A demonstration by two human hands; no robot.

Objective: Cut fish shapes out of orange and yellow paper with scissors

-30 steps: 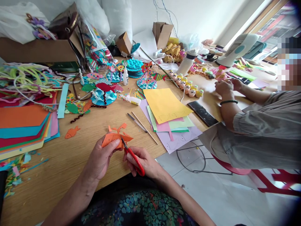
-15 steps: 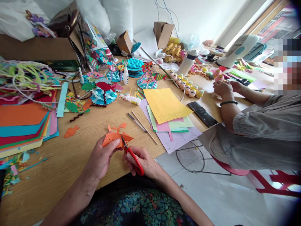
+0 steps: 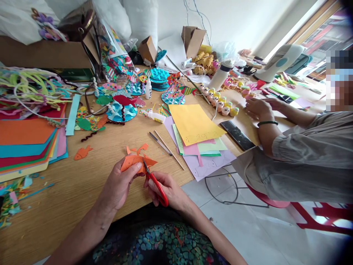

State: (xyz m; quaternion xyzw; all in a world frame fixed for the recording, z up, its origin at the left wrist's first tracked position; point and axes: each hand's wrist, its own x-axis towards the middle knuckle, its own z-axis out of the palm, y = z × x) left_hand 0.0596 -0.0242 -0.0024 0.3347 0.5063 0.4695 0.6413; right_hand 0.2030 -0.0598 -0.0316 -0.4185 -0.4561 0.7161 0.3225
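Pinched between the thumb and fingers of my left hand (image 3: 124, 182) is a piece of orange paper (image 3: 131, 162) with drawn lines on it. My right hand (image 3: 168, 189) grips red-handled scissors (image 3: 160, 189), whose blades meet the orange paper near its middle. Orange paper offcuts (image 3: 140, 148) lie just behind the held piece. Off to the left, a cut-out orange fish (image 3: 83, 152) rests flat on the wooden table (image 3: 91, 191). A pen (image 3: 160, 144) and a thin wooden stick (image 3: 169, 149) lie to the right of the offcuts.
Yellow paper (image 3: 195, 123) tops a pile at centre right, beside a black phone (image 3: 237, 135). Coloured sheets (image 3: 24, 132) and paper scraps (image 3: 13, 200) occupy the left. Glue bottles and fish crafts (image 3: 121, 112) stand behind. A person in grey (image 3: 311, 158) works at the right.
The other person's hands have shifted slightly left and down. The view has moved a little. My hands, the scissors and the orange paper look nearly the same.
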